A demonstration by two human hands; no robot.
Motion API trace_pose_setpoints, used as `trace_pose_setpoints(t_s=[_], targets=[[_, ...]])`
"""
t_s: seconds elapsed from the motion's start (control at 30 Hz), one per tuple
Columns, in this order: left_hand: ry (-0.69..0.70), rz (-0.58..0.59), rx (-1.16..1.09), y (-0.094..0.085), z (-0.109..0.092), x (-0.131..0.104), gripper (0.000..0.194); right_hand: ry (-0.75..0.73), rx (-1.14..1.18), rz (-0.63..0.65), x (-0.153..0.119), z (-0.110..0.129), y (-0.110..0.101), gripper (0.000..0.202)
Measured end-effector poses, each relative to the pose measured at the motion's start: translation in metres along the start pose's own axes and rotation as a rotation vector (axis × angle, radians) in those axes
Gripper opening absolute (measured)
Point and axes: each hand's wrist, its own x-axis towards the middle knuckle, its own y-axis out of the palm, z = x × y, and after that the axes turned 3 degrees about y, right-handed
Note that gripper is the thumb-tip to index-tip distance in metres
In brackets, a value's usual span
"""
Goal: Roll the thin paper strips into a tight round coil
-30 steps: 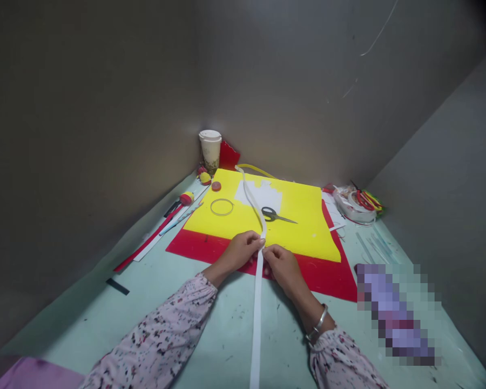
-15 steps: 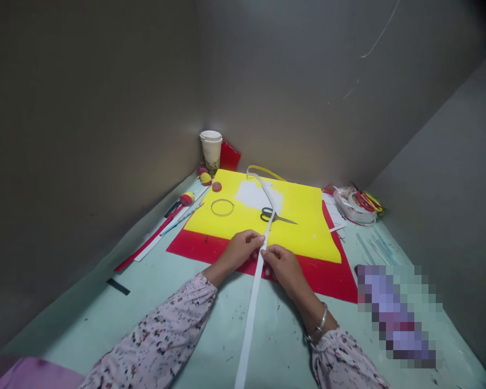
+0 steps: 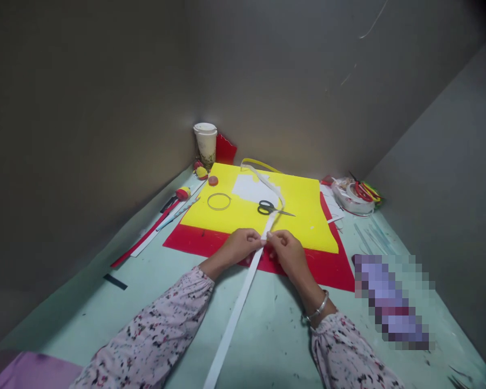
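Grip of the left hand (image 3: 246,243): thumb and forefinger pressed together, hardly any gap left, on a white strip (image 3: 238,310).
Grip of the right hand (image 3: 285,249): fingers curled, thumb and forefinger drawn in on the strip's right edge, just beyond the left fingertips; I can't make out the tucked lower fingers.
White strip: at the fingertips of both hands, passing between them above the near edge of the yellow sheets (image 3: 202,216) and the red sheet (image 3: 318,273) under those.
Near run: comes back towards the person, straight, slanting to their left between the sleeves (image 3: 146,329), and out of sight.
Far run: leads away and slightly right, crosses over the scissors (image 3: 287,214), then bows back left to the far edge of the sheets, beside a yellow strip (image 3: 263,163); whether the two are joined I can't tell.
Long axis: roughly front to back, so it lies between the hands, not across them.
Nearer hand: both touch it; the right fingertips sit a little farther out, closer to the scissors, while the near run leans to the left hand's side.
Scissors: on the yellow sheets, handles left, blades pointing right.
Bench (image 3: 275,346): pale green, a cup (image 3: 206,148) standing at the far left.
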Motion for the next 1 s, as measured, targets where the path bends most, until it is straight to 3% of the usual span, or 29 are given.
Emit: trace_pose_setpoints(t_s=[0.17,0.33,0.4,0.5,0.63,0.73,0.8,0.9,1.0], targets=[[0.012,-0.247,-0.132,-0.009,0.007,0.012,0.032,-0.067,-0.187,0.230,-0.016,0.003,0.011,0.026],[0.015,-0.331,-0.257,-0.013,0.004,0.014,0.042,0.022,-0.072,0.307,-0.019,0.004,0.016,0.021],[0.008,-0.251,-0.304,-0.010,0.000,0.011,0.048,0.052,0.017,0.224,-0.015,0.004,0.014,0.026],[-0.049,-0.029,-0.255,-0.004,-0.006,0.003,0.052,0.003,0.072,0.037,-0.007,0.002,0.004,0.033],[-0.043,0.186,-0.043,0.004,-0.007,-0.006,0.039,-0.028,0.083,-0.117,0.003,-0.001,-0.007,0.035],[-0.026,0.275,0.010,0.006,-0.007,-0.008,0.029,-0.024,0.111,-0.151,0.006,-0.003,-0.009,0.035],[-0.048,0.249,-0.018,0.006,-0.006,-0.007,0.028,-0.054,0.091,-0.182,0.004,-0.005,-0.008,0.034],[-0.058,0.088,-0.061,0.002,-0.004,-0.001,0.028,-0.180,0.011,-0.174,-0.002,-0.005,-0.006,0.029],[0.007,-0.094,-0.101,-0.004,0.001,0.005,0.031,-0.299,-0.021,0.067,-0.012,-0.005,-0.004,0.021]])
